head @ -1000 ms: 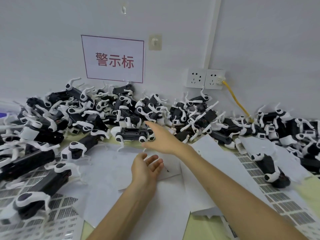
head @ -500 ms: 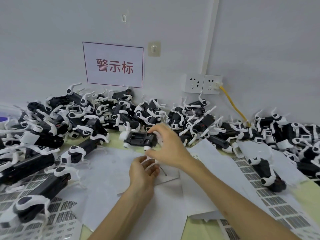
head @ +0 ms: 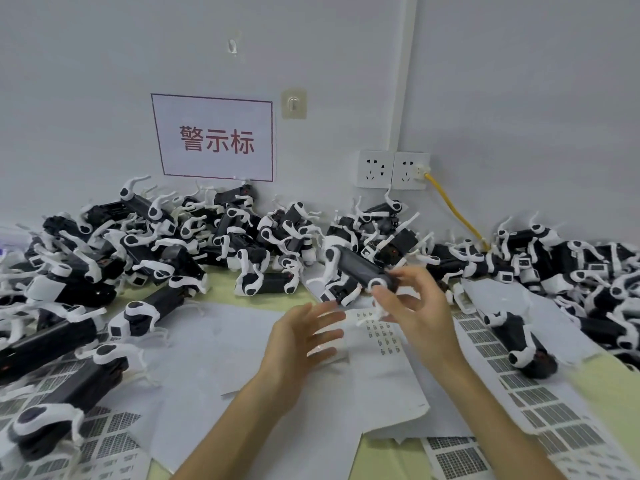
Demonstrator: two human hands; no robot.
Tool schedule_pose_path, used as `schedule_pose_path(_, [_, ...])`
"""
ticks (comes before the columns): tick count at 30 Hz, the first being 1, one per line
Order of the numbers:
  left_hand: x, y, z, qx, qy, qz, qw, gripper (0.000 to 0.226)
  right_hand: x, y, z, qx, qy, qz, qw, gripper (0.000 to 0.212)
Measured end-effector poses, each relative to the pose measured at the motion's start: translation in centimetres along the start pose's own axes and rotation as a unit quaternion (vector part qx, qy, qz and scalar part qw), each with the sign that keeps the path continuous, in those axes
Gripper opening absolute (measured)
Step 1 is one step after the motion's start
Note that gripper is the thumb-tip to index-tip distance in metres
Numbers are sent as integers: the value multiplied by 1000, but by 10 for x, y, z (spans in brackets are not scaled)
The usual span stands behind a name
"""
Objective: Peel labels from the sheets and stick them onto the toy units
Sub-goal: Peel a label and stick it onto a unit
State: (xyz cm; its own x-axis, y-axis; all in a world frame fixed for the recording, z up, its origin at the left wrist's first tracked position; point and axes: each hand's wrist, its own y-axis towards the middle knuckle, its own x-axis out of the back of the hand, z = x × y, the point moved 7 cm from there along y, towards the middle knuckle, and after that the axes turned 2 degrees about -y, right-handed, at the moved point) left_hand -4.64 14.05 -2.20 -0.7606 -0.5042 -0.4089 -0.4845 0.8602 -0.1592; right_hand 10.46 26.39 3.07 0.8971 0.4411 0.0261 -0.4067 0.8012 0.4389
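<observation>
Right hand point(head: 415, 306) has lifted one toy unit point(head: 360, 268).

The toy units point(head: 145, 252) in the pile are black with white legs and white round joints. The toy unit point(head: 356, 266) in the right hand point(head: 412, 306) is black too, shiny along its long side, with white ends. Some toys show a tiny red dot. The sign point(head: 213, 109) is white with a thin dark red edge and three red characters. The wall point(head: 104, 81) is pale grey. The two sockets point(head: 375, 169) are white, and the cable point(head: 453, 211) is yellow. The table top point(head: 225, 294) is light yellow-green. The plain sheets point(head: 207, 348) are white. The label sheets point(head: 540, 407) are white with rows of small dark grey blocks.
</observation>
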Motion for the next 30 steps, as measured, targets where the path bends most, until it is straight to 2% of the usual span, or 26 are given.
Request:
schedule_pose_path(2, [-13, -2, 0, -24, 66, 51, 996, 46, -12, -7, 2, 31, -77, 38, 996, 53])
schedule_pose_path(4, [-18, -4, 0, -42, 79, 64, 994, 45, -31, -16, -1, 62, -132, 116, 983, 52])
schedule_pose_path(7, [-5, -4, -5, -43, 57, 3, 997, 46, -49, -25, -9, 74, -163, 207, 962, 41])
schedule_pose_path(9, [6, 1, -5, -34, 32, -43, 998, 49, -46, -21, -9, 92, -186, 191, 959, 33])
schedule_pose_path(11, [17, 7, -3, -29, -5, -88, 996, 48, -31, -13, -10, 100, -226, 119, 962, 28])
schedule_pose_path(13, [22, 11, -1, -16, -32, -111, 993, 50, -10, -5, -18, 50, -272, 44, 960, 30])
schedule_pose_path(15, [22, 12, 2, -2, -41, -101, 994, 52, 7, 0, -31, -40, -332, 18, 942, 38])
schedule_pose_path(18, [18, 11, 6, 12, -7, -61, 998, 56, 12, 0, -51, -151, -366, 83, 915, 51])
schedule_pose_path(20, [13, 10, 6, 2, 17, -44, 999, 57, 6, -2, -56, -185, -306, 114, 927, 50])
schedule_pose_path(23, [9, 8, 3, -17, 40, -32, 999, 58, 4, -2, -52, -163, -269, 93, 945, 51])
schedule_pose_path(27, [13, 9, 3, -25, 93, -25, 995, 64, 4, -5, -51, -153, -350, 100, 919, 58])
schedule_pose_path(30, [18, 10, -1, -46, 135, -50, 988, 59, -2, -8, -54, -174, -325, 130, 920, 56])
